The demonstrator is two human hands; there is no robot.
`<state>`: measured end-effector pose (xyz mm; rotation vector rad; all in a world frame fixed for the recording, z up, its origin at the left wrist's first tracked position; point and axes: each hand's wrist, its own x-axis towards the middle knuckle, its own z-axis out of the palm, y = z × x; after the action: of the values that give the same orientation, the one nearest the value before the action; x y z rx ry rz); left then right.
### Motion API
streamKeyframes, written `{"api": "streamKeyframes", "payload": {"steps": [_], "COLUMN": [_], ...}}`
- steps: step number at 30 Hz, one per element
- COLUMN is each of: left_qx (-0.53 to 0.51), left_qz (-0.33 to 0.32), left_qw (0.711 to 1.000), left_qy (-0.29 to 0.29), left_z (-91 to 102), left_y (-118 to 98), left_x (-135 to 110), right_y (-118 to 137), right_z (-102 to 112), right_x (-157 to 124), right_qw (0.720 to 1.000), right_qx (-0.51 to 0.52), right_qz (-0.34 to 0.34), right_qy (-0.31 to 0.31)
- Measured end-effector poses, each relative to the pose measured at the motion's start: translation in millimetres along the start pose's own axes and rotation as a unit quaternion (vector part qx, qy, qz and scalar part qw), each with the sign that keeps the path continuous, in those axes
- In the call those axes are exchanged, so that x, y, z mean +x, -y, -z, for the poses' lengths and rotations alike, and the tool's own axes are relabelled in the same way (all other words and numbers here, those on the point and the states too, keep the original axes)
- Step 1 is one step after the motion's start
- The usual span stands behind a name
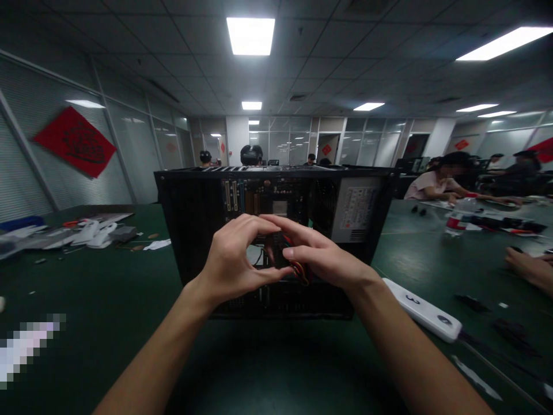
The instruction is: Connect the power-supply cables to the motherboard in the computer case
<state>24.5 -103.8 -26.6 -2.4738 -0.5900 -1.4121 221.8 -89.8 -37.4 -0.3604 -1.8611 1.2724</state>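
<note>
An open black computer case [188, 230] stands in front of me on the green table. Inside it are a motherboard [294, 189], a few pale slots, and a silver power supply [356, 210] at the upper right. Before the opening, my right hand [317, 251] pinches a dark cable connector [280, 249] trailing red, yellow and black wires [303, 275]. My left hand [235, 253] is curved into a C, its thumb and fingertips on the same connector from the left. The fingers cover part of the connector and of the board behind.
A white power strip [423, 308] lies right of the case, near dark small parts. Farther right stand a water bottle [460, 216] and another person's hand [529, 265]. Papers and white scraps [99, 233] clutter the left side. Co-workers sit at the back and right.
</note>
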Motion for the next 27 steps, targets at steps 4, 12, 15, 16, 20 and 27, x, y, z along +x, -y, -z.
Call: {"api": "streamKeyframes", "payload": {"steps": [4, 12, 15, 16, 20, 27], "left_qx": [0.014, 0.044, 0.043, 0.041, 0.037, 0.039], "left_qz": [-0.003, -0.001, 0.008, 0.009, 0.01, -0.001], "left_qw": [1.0, 0.999, 0.999, 0.999, 0.999, 0.999], "left_qy": [0.002, 0.026, 0.028, 0.028, 0.029, 0.029], "left_z": [0.3, -0.9, -3.3, -3.8, -3.7, -2.5], "left_y": [-0.4, 0.4, 1.1, 1.4, 1.8, -1.5], "left_x": [0.1, -1.5, -2.4, -2.6, -2.3, -0.8], "right_y": [-3.2, -4.1, -4.0, -4.0, -3.5, -0.3], "right_z": [1.3, -4.1, -6.1, -6.6, -7.0, -6.7], "right_x": [0.2, 2.6, 2.8, 2.9, 3.2, 1.4], "right_qw": [1.0, 0.998, 0.998, 0.997, 0.997, 0.998], "right_qx": [0.013, 0.058, 0.062, 0.063, 0.06, 0.059], "right_qz": [0.005, -0.013, -0.012, -0.013, -0.019, -0.018], "right_qy": [0.004, -0.016, -0.028, -0.03, -0.037, -0.023]}}
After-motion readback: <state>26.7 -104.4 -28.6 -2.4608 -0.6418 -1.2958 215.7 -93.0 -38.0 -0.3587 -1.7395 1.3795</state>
